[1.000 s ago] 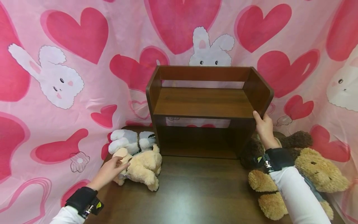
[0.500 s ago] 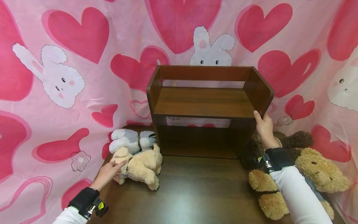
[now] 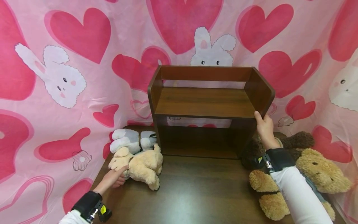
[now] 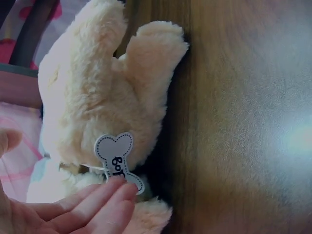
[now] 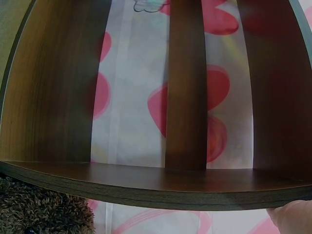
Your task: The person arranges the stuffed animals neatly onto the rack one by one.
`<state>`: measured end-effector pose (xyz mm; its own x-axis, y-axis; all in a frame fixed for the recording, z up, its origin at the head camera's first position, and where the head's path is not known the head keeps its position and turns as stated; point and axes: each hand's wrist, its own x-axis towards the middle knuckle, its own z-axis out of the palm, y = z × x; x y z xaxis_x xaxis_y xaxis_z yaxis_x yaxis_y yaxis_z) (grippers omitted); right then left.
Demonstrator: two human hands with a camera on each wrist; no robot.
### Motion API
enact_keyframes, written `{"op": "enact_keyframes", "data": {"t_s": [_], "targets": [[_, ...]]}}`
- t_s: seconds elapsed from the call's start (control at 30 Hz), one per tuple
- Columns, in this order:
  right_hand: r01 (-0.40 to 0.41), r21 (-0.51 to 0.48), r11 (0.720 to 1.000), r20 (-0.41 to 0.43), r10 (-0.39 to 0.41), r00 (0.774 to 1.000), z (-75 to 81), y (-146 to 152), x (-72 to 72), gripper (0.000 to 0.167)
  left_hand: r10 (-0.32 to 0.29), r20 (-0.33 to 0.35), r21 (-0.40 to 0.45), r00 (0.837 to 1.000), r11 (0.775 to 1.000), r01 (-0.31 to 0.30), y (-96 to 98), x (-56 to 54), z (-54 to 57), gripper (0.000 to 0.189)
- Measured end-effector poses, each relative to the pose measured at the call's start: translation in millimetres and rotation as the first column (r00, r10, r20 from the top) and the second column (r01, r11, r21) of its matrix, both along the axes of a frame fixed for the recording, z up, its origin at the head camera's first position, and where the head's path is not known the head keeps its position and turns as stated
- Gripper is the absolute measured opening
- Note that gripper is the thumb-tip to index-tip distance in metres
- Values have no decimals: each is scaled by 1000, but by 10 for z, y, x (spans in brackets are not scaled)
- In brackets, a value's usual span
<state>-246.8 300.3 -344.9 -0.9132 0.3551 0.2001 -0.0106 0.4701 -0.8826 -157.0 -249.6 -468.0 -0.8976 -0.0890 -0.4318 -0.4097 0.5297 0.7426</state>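
Observation:
A cream plush dog [image 3: 144, 166] lies on its side on the wooden tabletop, left of a small brown two-tier shelf [image 3: 207, 102]. My left hand [image 3: 113, 179] is at the dog's head and neck. In the left wrist view its extended fingers overlap the lower end of a bone-shaped paper tag [image 4: 116, 151], thumb held apart; whether they touch the tag I cannot tell. My right hand [image 3: 265, 129] grips the shelf's right side panel, thumb on the front edge. Its other fingers are mostly hidden behind the panel.
Behind the dog lies a grey-and-white plush toy [image 3: 127, 141], against the shelf's left side. To the right are a golden teddy bear [image 3: 321, 168] and a dark brown plush [image 3: 299, 140], partly hidden by my right arm. A pink heart-patterned cloth [image 3: 126, 28] surrounds the tabletop [image 3: 195, 193].
My left hand has moved over the dog's head, then lower toward its neck, uncovering the head. The dog has not visibly moved. My right hand keeps its hold on the shelf.

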Motion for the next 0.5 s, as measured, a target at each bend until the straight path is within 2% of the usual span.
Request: {"op": "enact_keyframes", "data": {"t_s": [0.07, 0.27, 0.37, 0.5], "targets": [[0, 2, 1000, 0, 0, 1000, 0, 3, 0, 58, 4, 10, 40, 1000, 999, -4, 3, 3, -17, 73], [33, 21, 999, -17, -33, 999, -9, 10, -2, 55, 62, 46, 151, 997, 986, -68, 50, -18, -72, 76], [52, 25, 998, -29, -51, 998, -9, 6, -4, 54, 72, 64, 226, 995, 970, -85, 87, -12, -79, 78], [54, 22, 998, -33, -53, 998, -8, -3, -10, 53, 73, 91, 331, 993, 938, -99, 157, 21, -59, 85]]}}
